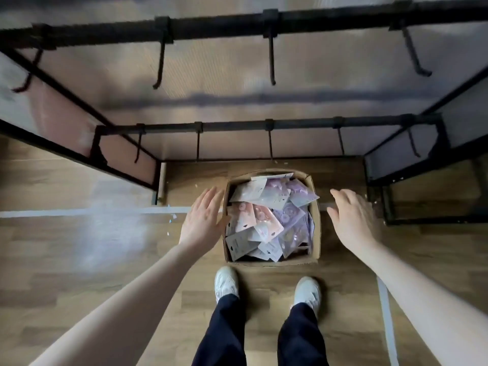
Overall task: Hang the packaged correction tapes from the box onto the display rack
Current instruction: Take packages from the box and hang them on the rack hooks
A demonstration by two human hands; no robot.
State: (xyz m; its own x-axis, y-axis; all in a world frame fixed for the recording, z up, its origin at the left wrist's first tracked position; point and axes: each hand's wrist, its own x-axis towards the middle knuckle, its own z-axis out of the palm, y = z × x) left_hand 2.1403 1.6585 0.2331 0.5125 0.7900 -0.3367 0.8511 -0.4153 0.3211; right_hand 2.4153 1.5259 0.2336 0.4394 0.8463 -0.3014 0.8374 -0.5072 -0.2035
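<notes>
Box (315, 233): open cardboard, on the wooden floor, just beyond the person's white shoes (226, 281). Contents: packaged correction tapes (260, 217), a loose heap in pink, lilac and pale grey, filling it to near the rim.

Display rack (269, 125): black metal frame, far side of the box; two bars with hooks (272, 59), nearer bar low, farther bar higher. All visible hooks bare.

Left hand (204, 217): fingers straight, holding nothing, at the box's left wall; contact uncertain.

Right hand (352, 220): fingers relaxed, holding nothing, apart from the box's right wall.

Step in hand: judged the opening, nothing hung yet, hands reaching toward the box.

Next move calls for: picking one packet from the heap, finding its hang hole, threading it over a hook.
</notes>
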